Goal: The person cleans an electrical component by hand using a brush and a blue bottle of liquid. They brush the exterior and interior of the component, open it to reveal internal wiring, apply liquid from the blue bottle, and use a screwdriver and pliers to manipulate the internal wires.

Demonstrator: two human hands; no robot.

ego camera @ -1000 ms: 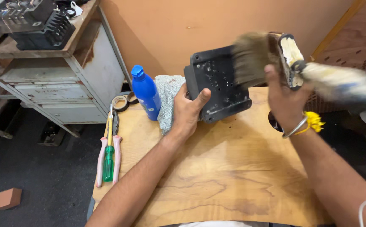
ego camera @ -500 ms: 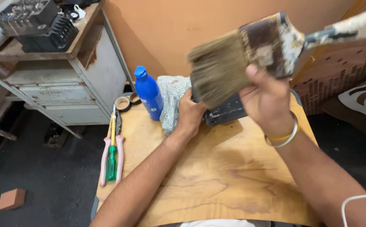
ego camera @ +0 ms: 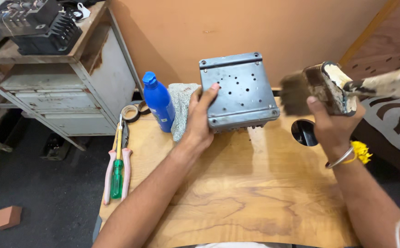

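Now the left hand (ego camera: 200, 120) clamps the left edge of a grey metal box (ego camera: 237, 90), fingers wrapped over its face and thumb behind, holding it tilted up above the far part of the wooden table (ego camera: 236, 193). The plate facing the camera shows a scatter of small holes and a screw at each corner. Half a second ago a broad brush filled the middle of the view and hid most of the box; it has since swung off to the right, so the drilled plate is in full sight again (a second ago a darker, ribbed side was turned this way instead).

The right hand (ego camera: 333, 126) is closed around the old paint brush (ego camera: 321, 89), gripping its crusted ferrule, with the dusty bristles pointing left toward the box but just apart from it. The pale handle runs off to the right and is blurred. A metal bangle and a yellow tassel (ego camera: 361, 152) sit on that wrist.

From this, the brush looks to be between strokes, lifted clear of the box.

Left of the box stand a blue bottle (ego camera: 158, 102) and a grey cloth (ego camera: 180, 108), just beside each other. Nearer, at the table's left edge, lie pink-handled pliers (ego camera: 109, 177) and a green screwdriver (ego camera: 117, 171), with a roll of tape (ego camera: 129, 112) beyond them. A round hole (ego camera: 304, 132) opens in the table below the brush.
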